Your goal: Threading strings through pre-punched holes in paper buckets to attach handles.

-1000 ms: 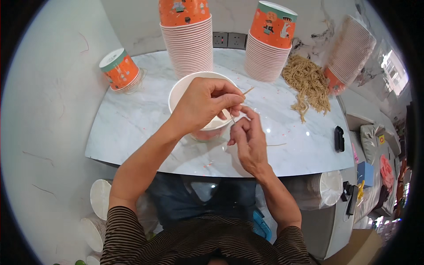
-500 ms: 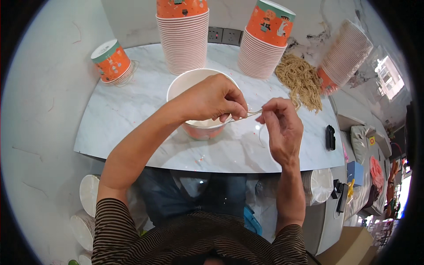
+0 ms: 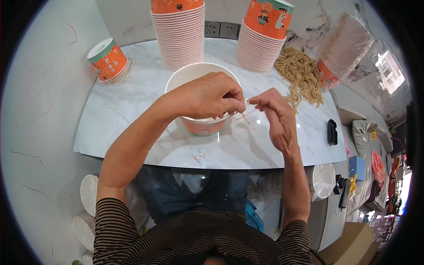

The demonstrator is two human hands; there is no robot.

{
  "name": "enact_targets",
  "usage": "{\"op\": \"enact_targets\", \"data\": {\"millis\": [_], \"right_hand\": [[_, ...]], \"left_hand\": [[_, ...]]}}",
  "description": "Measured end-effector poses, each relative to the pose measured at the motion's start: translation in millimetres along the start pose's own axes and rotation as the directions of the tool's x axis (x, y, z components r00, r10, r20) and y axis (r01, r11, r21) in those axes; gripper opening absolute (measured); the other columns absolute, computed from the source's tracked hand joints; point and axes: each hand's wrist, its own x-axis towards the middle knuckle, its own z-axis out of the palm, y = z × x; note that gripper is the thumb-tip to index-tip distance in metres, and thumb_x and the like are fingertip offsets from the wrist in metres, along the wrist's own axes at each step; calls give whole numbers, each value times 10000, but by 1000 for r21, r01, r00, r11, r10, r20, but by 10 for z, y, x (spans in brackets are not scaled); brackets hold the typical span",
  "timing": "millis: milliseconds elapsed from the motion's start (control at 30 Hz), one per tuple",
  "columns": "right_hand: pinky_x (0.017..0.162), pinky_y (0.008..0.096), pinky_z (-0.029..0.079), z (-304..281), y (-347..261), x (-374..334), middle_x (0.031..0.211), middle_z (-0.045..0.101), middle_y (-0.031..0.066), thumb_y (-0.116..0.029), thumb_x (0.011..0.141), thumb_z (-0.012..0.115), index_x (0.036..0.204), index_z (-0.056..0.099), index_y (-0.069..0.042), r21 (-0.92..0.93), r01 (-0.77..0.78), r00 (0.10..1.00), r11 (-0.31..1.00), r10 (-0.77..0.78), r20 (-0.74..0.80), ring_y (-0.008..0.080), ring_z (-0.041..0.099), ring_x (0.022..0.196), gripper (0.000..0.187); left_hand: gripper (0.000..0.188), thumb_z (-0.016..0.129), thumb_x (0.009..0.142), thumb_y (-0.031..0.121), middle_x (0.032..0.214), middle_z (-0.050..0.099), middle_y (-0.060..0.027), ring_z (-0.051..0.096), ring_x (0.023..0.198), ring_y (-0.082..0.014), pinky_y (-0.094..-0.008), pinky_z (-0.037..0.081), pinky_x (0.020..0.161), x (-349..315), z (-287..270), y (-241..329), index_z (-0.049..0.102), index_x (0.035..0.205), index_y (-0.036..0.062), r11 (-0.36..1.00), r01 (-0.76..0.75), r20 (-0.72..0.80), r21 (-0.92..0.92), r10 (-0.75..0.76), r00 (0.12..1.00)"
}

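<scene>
Twine (image 3: 246,118) between 2 bare hands, just right of a paper bucket (image 3: 204,128): do we have our main subject?

"We do. The left hand (image 3: 216,95) reaches across the bucket, thumb and forefinger pinching the strand, a loose end poking out past the fingertips."

"And the right hand (image 3: 279,115)?"

"It faces the left hand above the table (image 3: 128,106), fingers bent inward, 1 fingertip right at the twine. We cannot tell whether it pinches the strand."

"How does the bucket stand?"

"Upright, its white mouth open to us, with the left hand and wrist covering part of the rim."

"What do we see behind?"

"We count 2 tall stacks of upturned paper buckets, a left stack (image 3: 180,42) and a right stack (image 3: 260,52), both orange at the top, with 2 power sockets (image 3: 213,29) showing between them. A tan heap of cords (image 3: 302,75) lies beside the right stack, and a plastic-wrapped stack (image 3: 345,48) tilts just past it."

"And at the sides?"

"A short orange-and-green stack (image 3: 110,62) at far left, thin loops near its rim; a black object (image 3: 332,131) near the table's right edge."
</scene>
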Motion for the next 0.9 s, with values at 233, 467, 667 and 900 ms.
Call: {"op": "enact_targets", "data": {"millis": [233, 467, 667, 900], "right_hand": [[739, 306, 485, 236, -82, -233, 833, 658, 64, -20, 879, 765, 924, 745, 20, 100, -81, 995, 992, 87, -56, 158, 604, 789, 63], [712, 312, 479, 269, -6, -269, 831, 665, 77, -1, 905, 736, 889, 731, 24, 74, -111, 987, 991, 119, -105, 171, 605, 768, 30], [686, 327, 462, 295, -194, -351, 806, 628, 112, -21, 925, 723, 915, 718, 25, 64, -94, 995, 994, 96, -29, 209, 589, 742, 47], [685, 313, 460, 189, -279, -316, 822, 638, 102, -21, 930, 719, 941, 732, 22, 132, -97, 994, 986, 102, -32, 180, 581, 747, 46]], "left_hand": [[179, 665, 993, 124, 727, 639, -8, 557, 625, -70, -256, 457, 575, 5, 49, -46, 713, 902, -23, 1000, -3, -54, 31, 5, 999], [149, 701, 971, 102, 848, 728, -44, 605, 675, -60, -227, 476, 572, -30, -1, -51, 695, 1061, -17, 956, -3, -55, -294, -13, 998], [335, 718, 902, 2, 1109, 782, -129, 696, 768, -85, -227, 534, 662, -147, 177, -3, 654, 1228, -36, 948, -61, -51, -312, 47, 998], [294, 743, 862, -11, 989, 786, -96, 700, 752, -122, -266, 541, 704, -233, 353, 75, 718, 1155, 4, 949, -251, -174, 190, 284, 943]]}}
